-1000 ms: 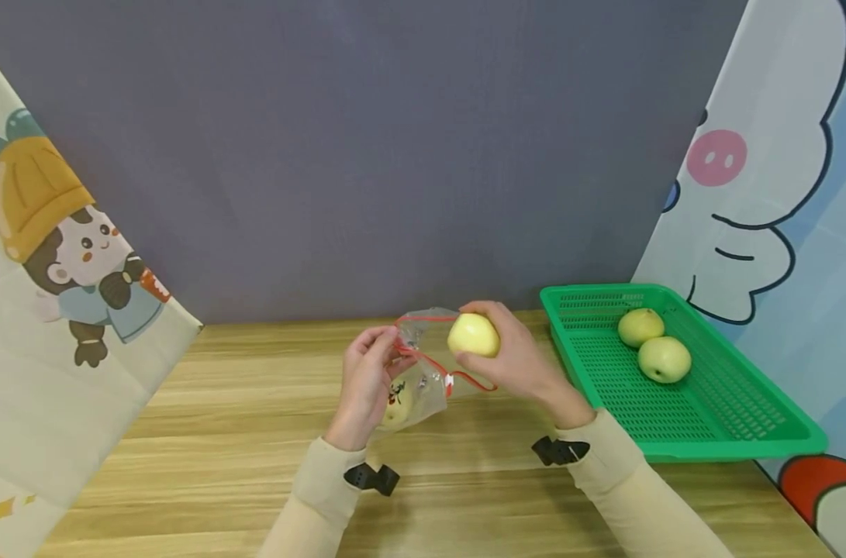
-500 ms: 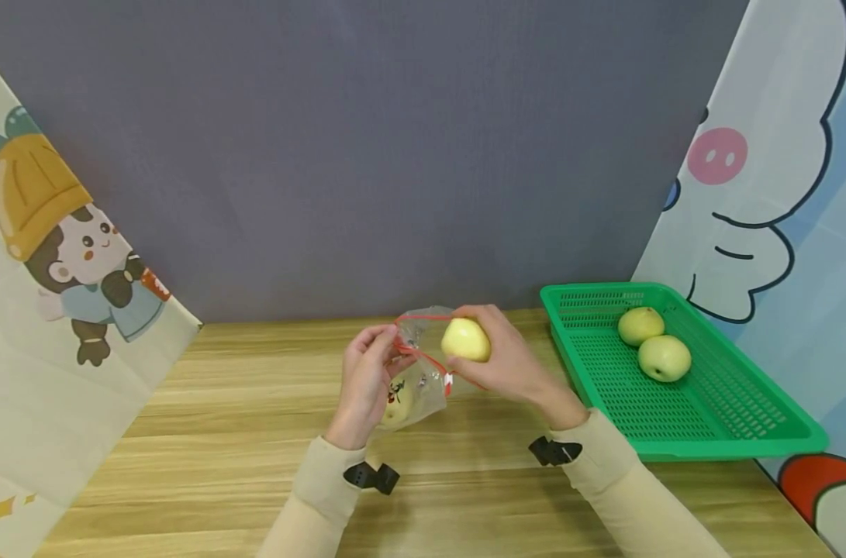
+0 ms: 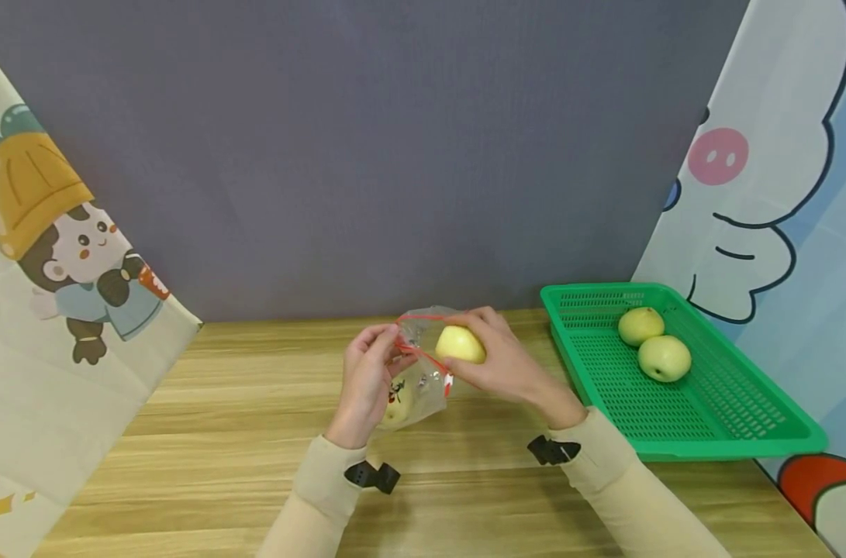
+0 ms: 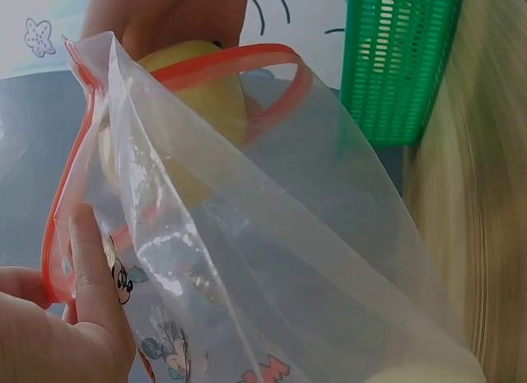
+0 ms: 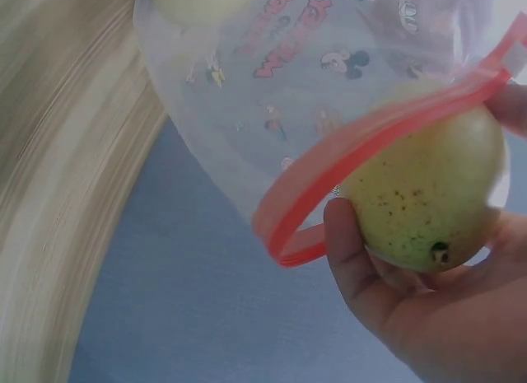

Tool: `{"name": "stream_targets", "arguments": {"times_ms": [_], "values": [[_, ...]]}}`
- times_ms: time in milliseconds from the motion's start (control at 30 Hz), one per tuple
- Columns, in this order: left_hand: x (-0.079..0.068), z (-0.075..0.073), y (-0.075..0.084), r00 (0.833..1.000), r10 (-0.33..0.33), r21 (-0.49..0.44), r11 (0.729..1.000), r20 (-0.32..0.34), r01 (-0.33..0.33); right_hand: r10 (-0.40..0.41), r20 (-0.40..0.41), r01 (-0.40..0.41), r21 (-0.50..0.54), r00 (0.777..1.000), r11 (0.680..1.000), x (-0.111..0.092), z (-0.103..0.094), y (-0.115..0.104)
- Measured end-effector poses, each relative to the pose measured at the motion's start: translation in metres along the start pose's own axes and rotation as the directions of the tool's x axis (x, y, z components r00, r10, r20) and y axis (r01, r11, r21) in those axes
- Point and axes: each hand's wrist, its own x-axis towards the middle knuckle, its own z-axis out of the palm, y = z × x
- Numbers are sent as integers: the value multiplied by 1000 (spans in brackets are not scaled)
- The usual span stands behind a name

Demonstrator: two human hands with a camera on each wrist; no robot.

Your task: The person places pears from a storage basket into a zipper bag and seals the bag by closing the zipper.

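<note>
A clear zip bag (image 3: pixel 429 397) with a red rim and printed cartoon figures hangs from my left hand (image 3: pixel 367 380), whose thumb and fingers pinch its edge. One yellow-green pear (image 3: pixel 396 411) lies low inside it. My right hand (image 3: pixel 506 364) grips another pear (image 3: pixel 459 344) at the bag's mouth. In the right wrist view, the red rim (image 5: pixel 329 165) crosses in front of this speckled pear (image 5: pixel 412 202), while its dark-spotted end stays outside. Through the film in the left wrist view, the same pear (image 4: pixel 185 111) shows behind the rim.
To the right stands a green plastic basket (image 3: pixel 709 448) with two pears (image 3: pixel 664 359) in it. The wooden table (image 3: pixel 255 434) runs back to a grey panel (image 3: pixel 423 155). Cartoon-printed sheets (image 3: pixel 778 256) flank both sides.
My right hand has moved a little left and slightly down, bringing its pear into the bag's mouth. My left hand and the bag stay nearly still.
</note>
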Motion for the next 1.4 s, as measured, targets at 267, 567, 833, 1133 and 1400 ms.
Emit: {"name": "stream_targets", "arguments": {"times_ms": [267,567,833,1133,1400], "values": [[2,-2,-1,1000,0,8,1000,9,-1,-37,-54,37,9,998,999,2,-1,0],[3,-4,0,1000,-7,13,1000,24,7,-80,-84,84,40,993,996,4,-11,-2],[4,-3,3,1000,0,-19,1000,-5,0,-54,12,55,-101,998,993,10,-29,-11],[4,-3,3,1000,-16,-24,1000,2,16,-37,98,64,-285,995,956,13,-41,-16],[3,-4,3,1000,-19,6,1000,23,19,34,147,24,-373,989,928,14,-49,-12]]}}
